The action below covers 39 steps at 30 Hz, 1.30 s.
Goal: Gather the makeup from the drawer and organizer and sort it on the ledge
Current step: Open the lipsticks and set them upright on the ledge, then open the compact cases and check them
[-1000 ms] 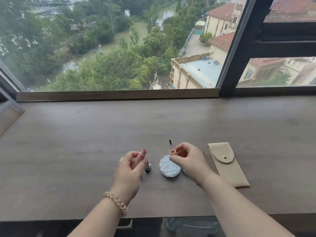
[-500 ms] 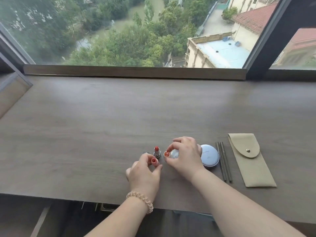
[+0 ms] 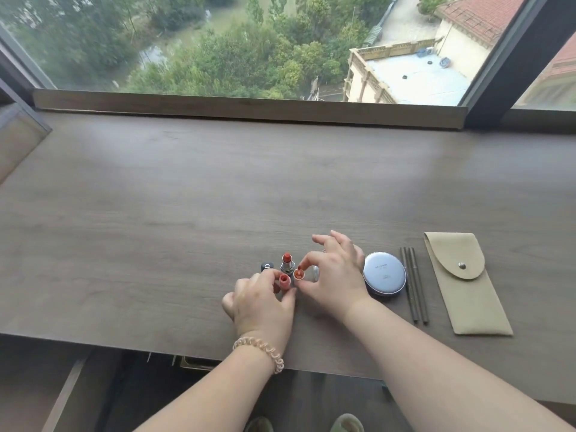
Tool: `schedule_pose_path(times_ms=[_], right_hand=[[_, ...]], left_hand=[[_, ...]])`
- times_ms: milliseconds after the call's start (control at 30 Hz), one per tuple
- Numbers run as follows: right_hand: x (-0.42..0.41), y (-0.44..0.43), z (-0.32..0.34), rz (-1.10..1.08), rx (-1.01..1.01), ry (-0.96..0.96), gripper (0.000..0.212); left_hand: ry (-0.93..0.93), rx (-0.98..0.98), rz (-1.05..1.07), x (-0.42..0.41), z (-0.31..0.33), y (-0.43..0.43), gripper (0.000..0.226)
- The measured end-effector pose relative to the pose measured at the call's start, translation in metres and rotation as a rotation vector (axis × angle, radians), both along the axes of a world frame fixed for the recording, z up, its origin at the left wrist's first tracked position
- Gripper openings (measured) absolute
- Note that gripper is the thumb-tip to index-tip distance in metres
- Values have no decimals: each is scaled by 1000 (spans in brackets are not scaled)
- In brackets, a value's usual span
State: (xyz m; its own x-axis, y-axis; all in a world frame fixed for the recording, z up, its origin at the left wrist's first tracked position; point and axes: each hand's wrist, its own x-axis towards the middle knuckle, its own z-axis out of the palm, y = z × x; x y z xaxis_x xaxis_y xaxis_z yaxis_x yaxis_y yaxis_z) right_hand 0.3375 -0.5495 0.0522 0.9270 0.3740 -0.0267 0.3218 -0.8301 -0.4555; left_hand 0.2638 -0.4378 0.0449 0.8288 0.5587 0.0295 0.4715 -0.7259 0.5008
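On the wooden ledge (image 3: pixel 218 198) my left hand (image 3: pixel 260 302) grips a small pink lip tube (image 3: pixel 283 280) standing upright. My right hand (image 3: pixel 335 275) pinches an orange-topped lip tube (image 3: pixel 298 273) between thumb and forefinger, right beside the pink one. Just behind them stands an uncapped red lipstick (image 3: pixel 287 261) with a dark cap (image 3: pixel 267 266) to its left. A round blue compact (image 3: pixel 385 273) lies to the right of my right hand.
Two thin dark pencils (image 3: pixel 414 285) lie side by side right of the compact. A beige snap pouch (image 3: pixel 464 282) rests further right. The window frame (image 3: pixel 249 109) bounds the ledge at the back. A drawer (image 3: pixel 62 397) hangs open below the front edge.
My view has tilted down and shifted left. Both hands lowered the two lip tubes from the air onto the ledge beside the red lipstick. The pencils came into view.
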Motion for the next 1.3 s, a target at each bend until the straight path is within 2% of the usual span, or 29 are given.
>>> schedule_pose_path(times_ms=[333,533,667,900,1000,1100,1167,1233,1300], right_hand=[[0,-3,-5,28,-49,-1,21],[5,-25,14,37,-126,-22,57],[8,-42,19,42,-232,75,79],[7,-41,11,27,-175,140,67],[7,-42,28,-106,28,170,68],[5,-52,72,-225,599,484,65],[0,-61,102,-171,897,609,57],[-6,-68,129,-103,995,590,49],[-13,-72,149,-38,1006,550,41]], left_hand=[[31,24,-38,-1,-6,-1,17],[9,-35,-32,-6,-3,0,26],[-67,-133,24,-15,4,1,40],[-265,-344,69,-17,33,4,39],[-326,-421,80,-17,55,4,45],[-388,-546,29,-16,81,2,47],[-366,-812,-38,-13,105,-3,46],[-248,-1098,-151,-10,129,-11,62],[-132,-1244,-297,-8,149,-19,80]])
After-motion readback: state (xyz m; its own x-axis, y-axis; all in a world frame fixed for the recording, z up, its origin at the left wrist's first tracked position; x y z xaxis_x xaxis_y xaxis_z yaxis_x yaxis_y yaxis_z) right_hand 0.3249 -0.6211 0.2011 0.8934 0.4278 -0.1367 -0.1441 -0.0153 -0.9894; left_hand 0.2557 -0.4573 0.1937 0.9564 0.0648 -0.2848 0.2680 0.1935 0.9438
